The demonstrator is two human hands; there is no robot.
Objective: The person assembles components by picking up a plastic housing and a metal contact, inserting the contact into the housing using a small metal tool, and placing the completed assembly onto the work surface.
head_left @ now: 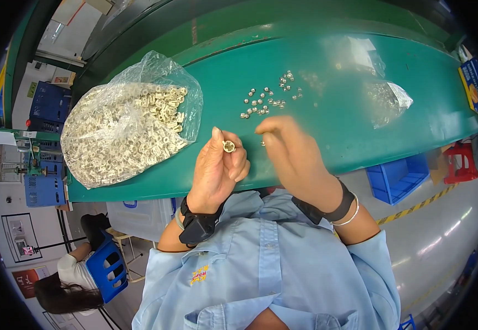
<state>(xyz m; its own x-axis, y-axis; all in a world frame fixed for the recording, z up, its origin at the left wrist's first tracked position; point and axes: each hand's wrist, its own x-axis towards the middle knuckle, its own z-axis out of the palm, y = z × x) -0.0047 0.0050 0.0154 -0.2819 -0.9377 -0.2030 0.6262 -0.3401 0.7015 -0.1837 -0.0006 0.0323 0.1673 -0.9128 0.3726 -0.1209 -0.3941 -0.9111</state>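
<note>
My left hand point(215, 170) pinches a small cream-coloured ring-shaped plastic piece point(228, 146) between thumb and fingers, its round opening facing up. To its right, my right hand point(295, 151) has thumb and forefinger closed at the tips on a tiny shiny metal piece point(263, 143), which is mostly hidden. The two hands are apart, above the near edge of the green table. Beyond them lie several loose shiny metal balls point(262, 103), scattered on the tabletop. On the left stands a large clear plastic bag point(126, 124) full of the same cream pieces, its mouth toward my left hand.
A green tabletop point(222, 71) carries everything. Clear plastic bags point(390, 103) lie at the right, partly blurred. A blue and yellow box point(473, 85) stands at the far right. Below are a blue bin point(398, 179) and a red stool point(462, 165). Another person sits on a blue chair point(107, 267) at lower left.
</note>
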